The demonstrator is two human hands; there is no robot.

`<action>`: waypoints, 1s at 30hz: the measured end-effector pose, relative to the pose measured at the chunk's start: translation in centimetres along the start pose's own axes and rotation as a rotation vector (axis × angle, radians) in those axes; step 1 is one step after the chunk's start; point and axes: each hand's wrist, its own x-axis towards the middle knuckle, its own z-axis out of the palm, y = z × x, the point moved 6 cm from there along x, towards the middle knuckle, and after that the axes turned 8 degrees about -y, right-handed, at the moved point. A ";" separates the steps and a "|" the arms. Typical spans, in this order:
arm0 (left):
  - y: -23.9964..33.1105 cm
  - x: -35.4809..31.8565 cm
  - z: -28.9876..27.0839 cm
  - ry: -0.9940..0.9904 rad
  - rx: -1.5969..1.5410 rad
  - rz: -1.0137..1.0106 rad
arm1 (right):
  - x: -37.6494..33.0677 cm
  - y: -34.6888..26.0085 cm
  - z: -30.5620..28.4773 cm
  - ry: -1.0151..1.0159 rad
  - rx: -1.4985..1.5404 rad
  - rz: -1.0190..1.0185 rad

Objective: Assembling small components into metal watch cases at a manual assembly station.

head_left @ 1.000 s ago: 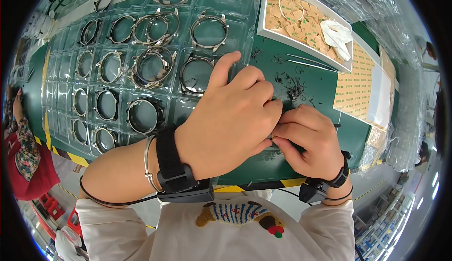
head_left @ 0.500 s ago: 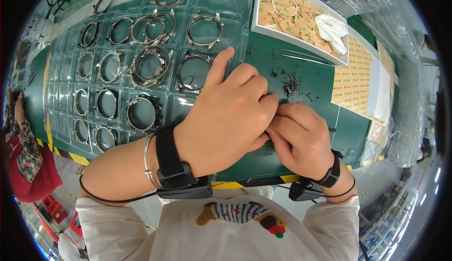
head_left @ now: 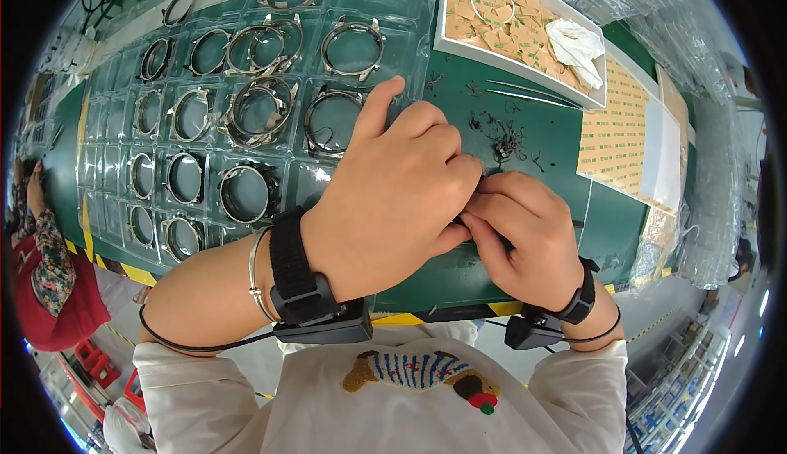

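Note:
My left hand (head_left: 402, 188) and my right hand (head_left: 525, 237) meet over the green mat, fingertips pressed together. Both are closed in a pinch. A small dark bit shows where the fingers join, but its kind is hidden. The left index finger sticks up and away from the others. Left of my hands lies a clear plastic tray (head_left: 307, 182) with several round metal watch cases (head_left: 248, 194) in its pockets. One watch case (head_left: 334, 122) sits close beside my left hand. Beyond my fingers, thin black scraps (head_left: 502, 141) are heaped on the mat.
A white box (head_left: 492, 59) at the back right holds tan paper pieces and a crumpled white tissue (head_left: 576, 51). Metal tweezers (head_left: 533, 96) lie before it. Adhesive sheets (head_left: 611, 147) rest at the right. Another person's arm (head_left: 51, 261) shows at far left.
My hands stay joined and have barely shifted, with slightly more of the dark bit showing between the fingertips. The view has moved a little.

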 end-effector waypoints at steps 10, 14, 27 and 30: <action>0.1 0.2 -0.1 0.050 0.029 -0.016 | -0.1 -0.6 0.2 0.029 -0.045 0.103; 0.0 0.3 0.1 0.009 0.044 -0.056 | -0.1 -0.3 0.1 0.019 -0.038 0.104; -0.9 0.5 -0.9 -0.043 -0.068 0.062 | 0.1 0.6 -0.4 -0.100 0.056 -0.021; -0.9 0.5 -0.8 -0.032 -0.070 0.047 | 0.1 0.3 -0.3 -0.081 0.058 0.011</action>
